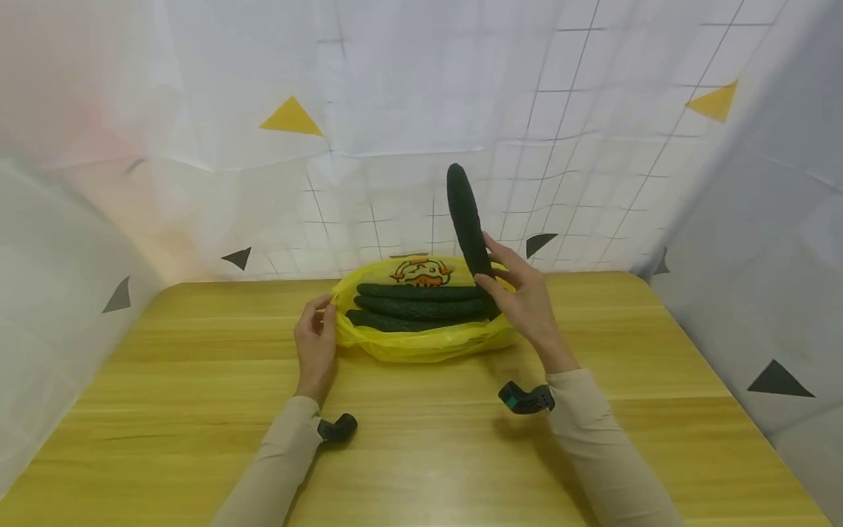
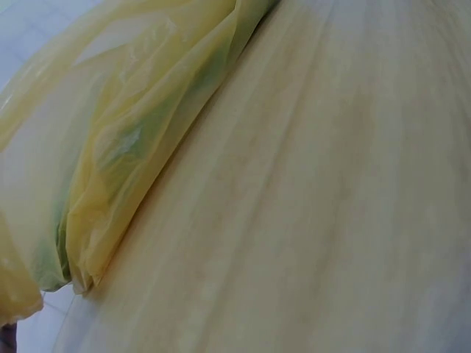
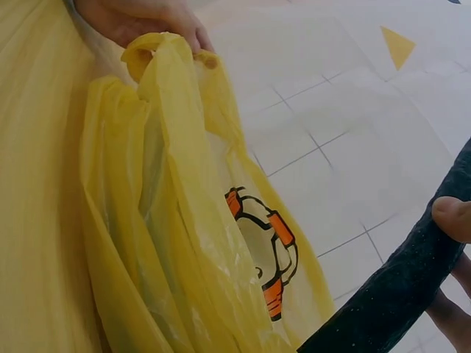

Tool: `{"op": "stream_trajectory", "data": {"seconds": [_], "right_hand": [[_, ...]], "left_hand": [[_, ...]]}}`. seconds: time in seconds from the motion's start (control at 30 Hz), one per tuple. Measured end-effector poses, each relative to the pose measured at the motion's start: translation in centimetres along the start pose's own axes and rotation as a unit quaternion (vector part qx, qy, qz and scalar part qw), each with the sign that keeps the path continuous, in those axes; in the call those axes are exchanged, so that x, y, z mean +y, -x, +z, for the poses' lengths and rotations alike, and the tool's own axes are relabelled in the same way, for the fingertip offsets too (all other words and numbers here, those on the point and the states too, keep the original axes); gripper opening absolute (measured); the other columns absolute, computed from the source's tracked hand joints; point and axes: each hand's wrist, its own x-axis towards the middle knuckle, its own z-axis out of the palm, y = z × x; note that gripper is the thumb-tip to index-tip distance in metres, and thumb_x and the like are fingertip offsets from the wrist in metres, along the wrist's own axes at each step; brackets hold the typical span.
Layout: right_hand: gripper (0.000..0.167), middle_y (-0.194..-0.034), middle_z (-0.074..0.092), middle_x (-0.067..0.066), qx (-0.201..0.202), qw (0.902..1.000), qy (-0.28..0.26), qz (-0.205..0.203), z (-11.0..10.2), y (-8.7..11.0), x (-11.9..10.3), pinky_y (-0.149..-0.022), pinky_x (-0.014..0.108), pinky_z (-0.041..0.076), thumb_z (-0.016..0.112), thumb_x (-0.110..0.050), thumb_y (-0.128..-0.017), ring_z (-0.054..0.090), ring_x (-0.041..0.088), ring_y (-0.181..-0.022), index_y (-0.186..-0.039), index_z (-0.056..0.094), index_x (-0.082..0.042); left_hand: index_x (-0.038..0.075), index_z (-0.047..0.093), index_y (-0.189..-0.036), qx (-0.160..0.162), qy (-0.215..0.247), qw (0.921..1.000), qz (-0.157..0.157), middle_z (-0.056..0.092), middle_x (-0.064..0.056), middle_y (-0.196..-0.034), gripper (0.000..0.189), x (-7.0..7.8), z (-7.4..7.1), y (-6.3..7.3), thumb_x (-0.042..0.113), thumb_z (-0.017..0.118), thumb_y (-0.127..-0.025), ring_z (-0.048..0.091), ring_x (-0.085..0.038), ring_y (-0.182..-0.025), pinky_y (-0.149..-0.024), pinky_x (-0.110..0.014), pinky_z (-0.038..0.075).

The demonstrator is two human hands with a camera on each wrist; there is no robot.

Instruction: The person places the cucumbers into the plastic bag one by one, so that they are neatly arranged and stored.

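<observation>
My right hand [image 1: 520, 293] grips a long dark green cucumber [image 1: 466, 212] near its lower end, thumb on one side and fingers on the other. The cucumber stands steeply, its top leaning a little left, with its lower end at the right side of a yellow plastic bag [image 1: 428, 351]. Inside the bag's wide mouth lie several more cucumbers [image 1: 421, 307], side by side. At the bag's left end, my left hand [image 1: 317, 340] pinches the rim. In the right wrist view the bag [image 3: 162, 206] shows a printed cartoon, and the held cucumber [image 3: 397, 279] slants across the lower right corner.
The bag sits toward the far edge of a wooden table [image 1: 421, 424]. Behind it hangs a white sheet [image 1: 421, 88] with grid lines and yellow and black triangles. More white sheeting [image 1: 757, 293] stands along the right side. Each wrist wears a small black camera [image 1: 527, 397].
</observation>
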Motion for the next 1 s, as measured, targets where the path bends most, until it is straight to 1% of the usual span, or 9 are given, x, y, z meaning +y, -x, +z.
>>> {"op": "stream_trajectory", "data": {"seconds": [0.2,0.27,0.33,0.43,0.5,0.63,0.73,0.83,1.0], "right_hand": [[0.057,-0.135,0.052,0.022,-0.018,0.9977,0.028,-0.060,0.3,-0.1,0.3,-0.090,0.046,0.050,0.064,0.010,-0.082,0.055,0.035,-0.115,-0.136,0.047,0.002],[0.057,-0.133,0.052,0.022,-0.024,0.9963,0.038,-0.074,0.5,-0.1,0.9,-0.089,0.046,0.050,0.064,0.011,-0.081,0.056,0.035,-0.113,-0.135,0.048,0.003],[0.057,-0.132,0.052,0.020,-0.031,0.9950,0.047,-0.082,0.7,-0.1,1.7,-0.089,0.045,0.050,0.065,0.011,-0.081,0.057,0.034,-0.112,-0.135,0.049,0.003],[0.058,-0.132,0.053,0.015,-0.043,0.9932,0.064,-0.087,1.1,0.0,2.9,-0.091,0.042,0.050,0.067,0.006,-0.082,0.057,0.029,-0.113,-0.136,0.049,-0.003],[0.058,-0.134,0.054,0.011,-0.053,0.9924,0.069,-0.087,1.3,0.0,3.1,-0.093,0.040,0.049,0.067,0.002,-0.083,0.057,0.026,-0.116,-0.137,0.050,-0.009],[0.055,-0.135,0.054,0.008,-0.075,0.9918,0.069,-0.078,1.6,0.2,2.6,-0.093,0.040,0.049,0.066,-0.001,-0.085,0.056,0.026,-0.116,-0.137,0.050,-0.014],[0.054,-0.133,0.056,0.008,-0.082,0.9893,0.080,-0.089,1.8,0.2,2.8,-0.093,0.038,0.049,0.066,-0.001,-0.085,0.057,0.025,-0.115,-0.135,0.051,-0.014],[0.055,-0.133,0.057,0.007,-0.084,0.9844,0.101,-0.118,2.0,0.2,3.5,-0.096,0.036,0.047,0.068,-0.001,-0.084,0.056,0.023,-0.118,-0.135,0.052,-0.014],[0.055,-0.133,0.056,0.008,-0.093,0.9788,0.118,-0.139,2.5,0.2,3.6,-0.096,0.038,0.047,0.068,0.002,-0.082,0.054,0.025,-0.120,-0.134,0.054,-0.012]], "left_hand": [[0.002,0.059,-0.121,-0.001,-0.002,1.0000,0.001,0.058,-0.015,-0.112,0.027,0.1,0.1,0.0,0.014,0.050,-0.098,0.052,-0.010,-0.079,-0.063,-0.014,0.042],[0.001,0.059,-0.121,-0.001,-0.001,1.0000,0.006,0.058,-0.016,-0.112,0.028,0.1,0.1,0.0,0.013,0.050,-0.098,0.052,-0.010,-0.079,-0.063,-0.014,0.042],[0.000,0.059,-0.121,-0.001,-0.002,0.9999,0.011,0.058,-0.017,-0.112,0.027,0.2,0.2,0.0,0.013,0.050,-0.098,0.052,-0.010,-0.079,-0.064,-0.013,0.042],[0.000,0.059,-0.121,0.000,-0.003,0.9999,0.016,0.058,-0.018,-0.112,0.027,0.2,0.2,0.0,0.012,0.050,-0.098,0.053,-0.010,-0.079,-0.064,-0.013,0.042],[0.000,0.059,-0.121,0.000,-0.003,0.9999,0.017,0.058,-0.018,-0.112,0.028,0.3,0.1,0.0,0.012,0.050,-0.098,0.052,-0.010,-0.078,-0.064,-0.013,0.042],[0.000,0.059,-0.121,0.000,-0.004,0.9999,0.012,0.058,-0.016,-0.111,0.028,0.3,0.1,0.1,0.013,0.050,-0.098,0.052,-0.011,-0.079,-0.065,-0.014,0.042],[0.001,0.059,-0.121,0.000,-0.004,0.9999,0.010,0.058,-0.015,-0.111,0.028,0.3,0.1,0.0,0.014,0.051,-0.098,0.052,-0.011,-0.080,-0.065,-0.014,0.043],[0.001,0.059,-0.121,0.001,-0.004,0.9999,0.011,0.058,-0.016,-0.111,0.028,0.2,0.1,0.0,0.014,0.051,-0.098,0.053,-0.010,-0.080,-0.066,-0.013,0.043],[0.001,0.059,-0.120,0.000,-0.002,0.9999,0.012,0.058,-0.016,-0.111,0.028,0.0,0.1,-0.1,0.014,0.051,-0.098,0.052,-0.009,-0.079,-0.065,-0.014,0.043]]}}
